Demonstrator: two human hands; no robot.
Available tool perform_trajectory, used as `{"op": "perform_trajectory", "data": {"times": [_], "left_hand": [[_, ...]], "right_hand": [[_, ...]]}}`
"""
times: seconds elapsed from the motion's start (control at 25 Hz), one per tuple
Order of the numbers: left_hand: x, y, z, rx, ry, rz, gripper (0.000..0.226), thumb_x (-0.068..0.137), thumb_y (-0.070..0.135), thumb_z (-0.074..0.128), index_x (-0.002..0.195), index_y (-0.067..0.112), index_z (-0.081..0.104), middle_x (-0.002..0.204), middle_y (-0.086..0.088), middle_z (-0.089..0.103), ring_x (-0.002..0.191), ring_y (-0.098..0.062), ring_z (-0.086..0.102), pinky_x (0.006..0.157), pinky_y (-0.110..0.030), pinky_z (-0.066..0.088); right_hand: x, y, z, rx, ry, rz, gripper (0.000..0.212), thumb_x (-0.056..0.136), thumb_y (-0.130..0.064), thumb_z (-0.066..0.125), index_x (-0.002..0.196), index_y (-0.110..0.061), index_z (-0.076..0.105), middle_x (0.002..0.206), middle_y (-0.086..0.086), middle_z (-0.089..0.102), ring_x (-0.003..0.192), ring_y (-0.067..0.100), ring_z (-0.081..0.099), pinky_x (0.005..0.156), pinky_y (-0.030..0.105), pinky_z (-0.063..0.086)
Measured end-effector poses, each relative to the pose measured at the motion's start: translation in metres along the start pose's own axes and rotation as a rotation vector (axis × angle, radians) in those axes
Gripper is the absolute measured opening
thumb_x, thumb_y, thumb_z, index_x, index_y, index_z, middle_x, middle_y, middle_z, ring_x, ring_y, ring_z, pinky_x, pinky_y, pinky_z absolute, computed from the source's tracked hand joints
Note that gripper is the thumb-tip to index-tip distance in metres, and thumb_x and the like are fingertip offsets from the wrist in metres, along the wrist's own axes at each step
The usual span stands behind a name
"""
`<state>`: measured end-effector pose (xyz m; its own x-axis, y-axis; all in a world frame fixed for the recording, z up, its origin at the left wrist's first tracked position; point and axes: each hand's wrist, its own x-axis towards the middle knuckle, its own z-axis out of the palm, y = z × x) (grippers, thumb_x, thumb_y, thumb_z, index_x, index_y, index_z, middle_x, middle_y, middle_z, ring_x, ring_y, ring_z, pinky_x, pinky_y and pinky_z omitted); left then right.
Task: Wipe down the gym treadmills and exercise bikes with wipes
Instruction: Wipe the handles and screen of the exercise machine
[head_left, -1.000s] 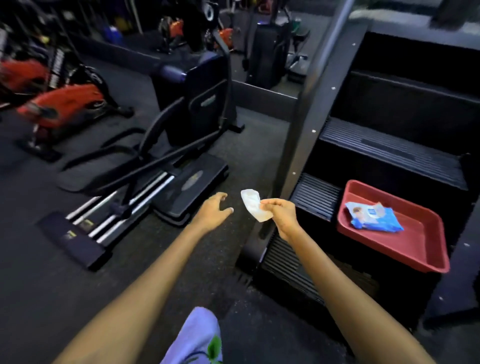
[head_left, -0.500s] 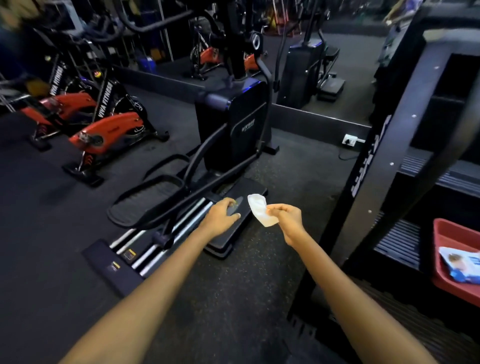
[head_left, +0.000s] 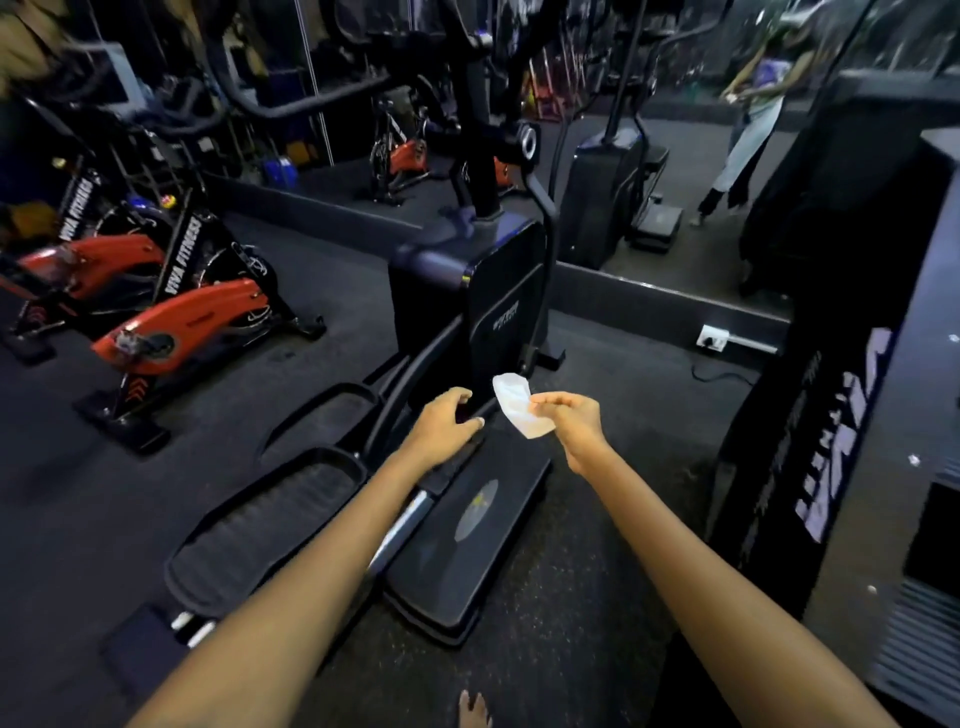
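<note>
My right hand (head_left: 574, 421) pinches a folded white wipe (head_left: 517, 405) between thumb and fingers, held out in front of me. My left hand (head_left: 447, 423) hovers just left of the wipe, fingers loosely curled and holding nothing. Both hands are above a black elliptical trainer (head_left: 467, 291) whose pedals (head_left: 270, 530) and rear platform (head_left: 467, 540) lie on the floor below my arms. Two red exercise bikes (head_left: 182, 327) stand at the left.
A tall black stair-climber machine (head_left: 852, 415) fills the right side. A wall mirror (head_left: 675, 156) behind the elliptical reflects the gym and a person. A white wall socket (head_left: 712, 338) and cable sit at the mirror's base. My bare foot (head_left: 472, 712) shows at the bottom.
The view has swung left and up from the stair-climber and its red tray, now out of frame, to the elliptical. Both hands keep the same pose, the wipe still pinched.
</note>
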<state>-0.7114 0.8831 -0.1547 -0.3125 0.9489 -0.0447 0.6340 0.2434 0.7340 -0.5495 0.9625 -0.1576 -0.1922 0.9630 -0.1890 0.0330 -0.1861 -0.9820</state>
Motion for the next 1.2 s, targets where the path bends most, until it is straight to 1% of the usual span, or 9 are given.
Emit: {"op": "perform_trajectory", "data": {"times": [0.2,0.48,0.64,0.8,0.84,0.92,1.04,1.12,1.2], "left_hand": [[0.128,0.006,-0.055,-0.017,0.074,0.003,0.049,0.09,0.021,0.063,0.134,0.008,0.047,0.137,-0.009,0.05,0.126,-0.022,0.046,0.101,-0.028,0.035],[0.266,0.016,-0.096,-0.055,0.115,0.078,0.046,0.088,0.015,0.064,0.131,0.006,0.05,0.134,-0.008,0.053,0.123,-0.02,0.049,0.089,-0.013,0.03],[0.35,0.022,-0.124,-0.098,0.115,0.14,0.037,0.086,0.011,0.065,0.122,0.004,0.056,0.12,-0.006,0.061,0.112,-0.017,0.056,0.093,-0.014,0.037],[0.433,0.051,-0.165,-0.234,0.081,0.092,0.024,0.089,0.008,0.06,0.112,0.005,0.062,0.105,-0.003,0.064,0.093,-0.011,0.055,0.067,-0.005,0.043],[0.454,0.059,-0.175,-0.27,0.085,0.063,0.021,0.089,0.005,0.056,0.108,0.005,0.065,0.105,-0.006,0.066,0.092,-0.013,0.056,0.066,-0.008,0.043],[0.487,0.074,-0.194,-0.354,0.097,0.01,0.02,0.087,0.003,0.051,0.093,0.01,0.068,0.102,-0.01,0.068,0.093,-0.021,0.059,0.082,-0.026,0.046],[0.516,0.095,-0.214,-0.533,0.086,-0.061,0.011,0.086,0.011,0.06,0.077,0.015,0.066,0.092,-0.013,0.069,0.088,-0.026,0.062,0.09,-0.045,0.048],[0.526,0.107,-0.224,-0.605,0.098,-0.048,0.01,0.084,0.012,0.066,0.076,0.01,0.063,0.084,-0.011,0.066,0.082,-0.022,0.058,0.083,-0.045,0.05],[0.534,0.117,-0.232,-0.707,0.103,-0.039,0.012,0.086,0.007,0.064,0.076,0.011,0.061,0.082,-0.008,0.064,0.083,-0.022,0.058,0.08,-0.041,0.049]], "right_hand": [[0.115,-0.066,0.052,0.012,-0.039,-0.051,0.014,0.078,0.01,0.062,0.084,-0.001,0.069,0.079,0.003,0.065,0.086,0.019,0.059,0.073,0.023,0.045],[0.244,-0.118,0.107,0.031,-0.041,-0.109,0.014,0.079,0.009,0.061,0.084,-0.001,0.069,0.079,0.004,0.066,0.084,0.017,0.059,0.072,0.021,0.046],[0.318,-0.147,0.14,0.038,-0.049,-0.134,0.02,0.078,0.006,0.063,0.073,-0.011,0.07,0.08,0.005,0.068,0.087,0.019,0.061,0.085,0.033,0.049],[0.38,-0.197,0.168,0.038,0.005,-0.149,0.016,0.08,0.008,0.06,0.079,-0.005,0.07,0.083,0.007,0.067,0.087,0.018,0.06,0.082,0.029,0.048],[0.393,-0.212,0.173,0.038,0.018,-0.146,0.016,0.08,0.008,0.06,0.079,-0.005,0.07,0.084,0.006,0.067,0.088,0.018,0.06,0.082,0.028,0.048],[0.412,-0.241,0.181,0.034,0.03,-0.153,0.017,0.081,0.008,0.06,0.081,-0.005,0.07,0.083,0.005,0.067,0.087,0.016,0.06,0.077,0.022,0.049],[0.427,-0.279,0.189,0.016,0.022,-0.189,0.019,0.08,0.01,0.059,0.08,-0.007,0.068,0.079,0.002,0.065,0.08,0.012,0.059,0.066,0.012,0.047],[0.434,-0.296,0.193,-0.022,-0.04,-0.203,0.024,0.078,0.01,0.062,0.078,-0.014,0.067,0.078,0.001,0.063,0.076,0.011,0.058,0.065,0.014,0.047],[0.442,-0.306,0.196,-0.082,-0.018,-0.252,0.025,0.076,0.007,0.065,0.078,-0.019,0.066,0.083,-0.001,0.061,0.078,0.01,0.056,0.07,0.018,0.045]]}}
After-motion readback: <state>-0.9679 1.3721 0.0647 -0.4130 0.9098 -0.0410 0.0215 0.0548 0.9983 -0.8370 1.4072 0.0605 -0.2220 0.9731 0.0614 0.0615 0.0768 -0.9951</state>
